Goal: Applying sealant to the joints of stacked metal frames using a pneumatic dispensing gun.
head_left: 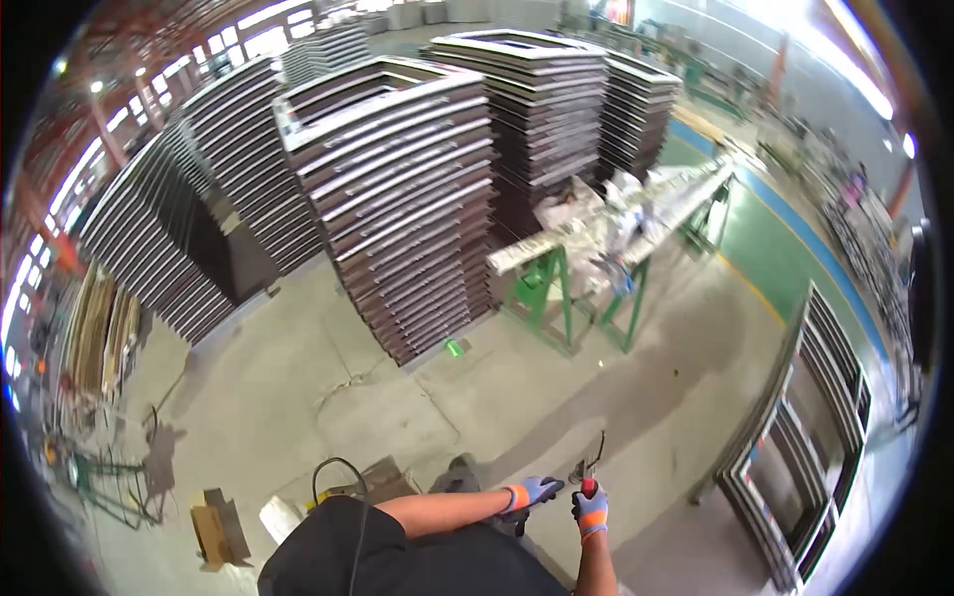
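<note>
Stacks of dark rectangular frames (397, 189) towering on the concrete floor (298, 387), well apart from both hands. Green-legged tabletop (616, 223) beyond, strewn with pale sheeting. More frames (805, 427) leaning at right. Right hand (590, 509) (gloved blue and orange) clenched on a red-handled tool (588, 465) pointing up. Left hand (535, 492) just beside it, grip impossible to tell.

We look down from our head through one wide fisheye view, our hands near at the lower edge, the concrete floor (328, 397) and stacked frames (397, 199) farther ahead.
</note>
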{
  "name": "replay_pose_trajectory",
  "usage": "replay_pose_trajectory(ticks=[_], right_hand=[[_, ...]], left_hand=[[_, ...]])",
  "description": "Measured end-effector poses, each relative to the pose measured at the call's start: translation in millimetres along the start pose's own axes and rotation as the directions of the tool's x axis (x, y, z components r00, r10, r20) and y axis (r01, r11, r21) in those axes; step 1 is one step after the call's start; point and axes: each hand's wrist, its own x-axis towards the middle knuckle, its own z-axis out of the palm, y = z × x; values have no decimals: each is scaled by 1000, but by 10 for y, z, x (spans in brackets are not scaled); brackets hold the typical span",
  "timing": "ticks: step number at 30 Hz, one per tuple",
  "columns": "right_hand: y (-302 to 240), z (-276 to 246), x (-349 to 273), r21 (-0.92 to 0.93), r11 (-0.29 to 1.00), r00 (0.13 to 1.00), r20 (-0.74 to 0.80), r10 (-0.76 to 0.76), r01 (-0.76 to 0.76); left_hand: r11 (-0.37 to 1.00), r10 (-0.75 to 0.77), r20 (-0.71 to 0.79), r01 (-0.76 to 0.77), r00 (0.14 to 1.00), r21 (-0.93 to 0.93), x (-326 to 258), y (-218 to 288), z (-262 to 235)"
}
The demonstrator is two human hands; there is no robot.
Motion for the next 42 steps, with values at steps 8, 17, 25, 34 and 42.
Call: replay_pose_trajectory(ticks=[8, 17, 25, 34, 42], right_hand=[[-1287, 1002, 853, -428, 821, 926, 173, -334, 376], [-2092, 2177, 1546, -245, 884, 875, 390, -286, 398], [-2342, 2409, 1890, -525, 662, 829, 480, -288, 535], [-3081, 2645, 1921, -738, 373, 821, 552, -146, 563], [-3083, 2724, 1729, -441, 679, 787, 506, -352, 587]], left_hand=[[622, -49, -185, -114, 982, -775, 510, 1183, -980], [576, -259, -437, -226, 861, -786, 1017, 1058, -2362], [525, -247, -519, -337, 819, -781, 905, 1316, -2787], [496, -257, -571, -401, 779, -770, 825, 1703, -3116], [448, -349, -600, -434, 720, -782, 870, 2016, -3956]])
